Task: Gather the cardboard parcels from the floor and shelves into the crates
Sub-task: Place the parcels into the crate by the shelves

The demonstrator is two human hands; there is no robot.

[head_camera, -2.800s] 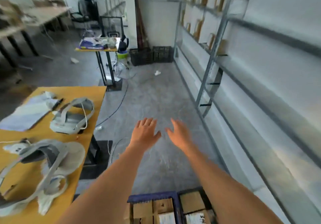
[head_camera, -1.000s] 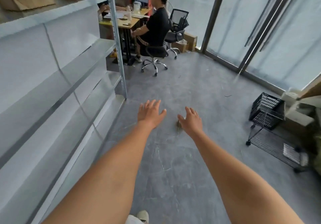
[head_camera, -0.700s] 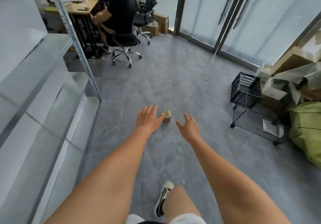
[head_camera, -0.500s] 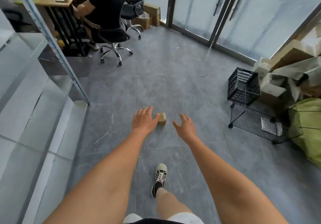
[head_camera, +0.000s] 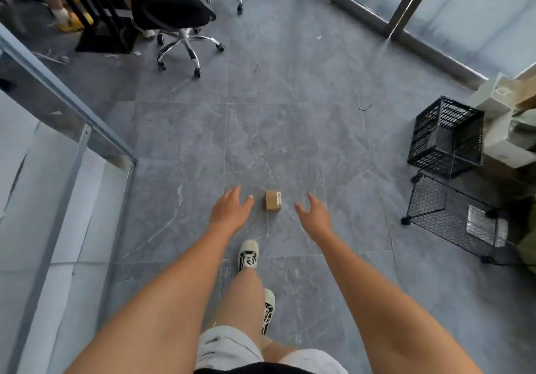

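Brown cardboard makes up the small box-shaped parcel (head_camera: 273,201), which sits alone on the grey veined tile floor (head_camera: 290,130) with a white printed label on its right-hand face. It lies between the two outstretched bare hands as the head camera sees them, apart from both. The left hand (head_camera: 229,211) is held out palm down, fingers straight and slightly spread, its grip open and holding nothing; its thumb points toward the parcel's left side without touching it. The right hand (head_camera: 314,214) is a little farther from the parcel, on its right, fingers loosely extended and the grip likewise open and empty. How high either hand is above the floor cannot be told from this view.

Below the parcel in the picture, a white and black laced sneaker (head_camera: 248,254) is planted on the floor, with a second sneaker (head_camera: 268,309) nearer the body and pale grey shorts (head_camera: 229,347) at the bottom edge.

Well to the right stands a black plastic lattice crate (head_camera: 446,137), tilted on top of a black wire rack (head_camera: 452,217), with pale cardboard boxes (head_camera: 504,138) stacked beside them. Grey metal shelving (head_camera: 72,118) runs along the left. At the top a black office chair on a chrome wheeled base (head_camera: 185,40) stands near dark-framed glass doors (head_camera: 435,5).
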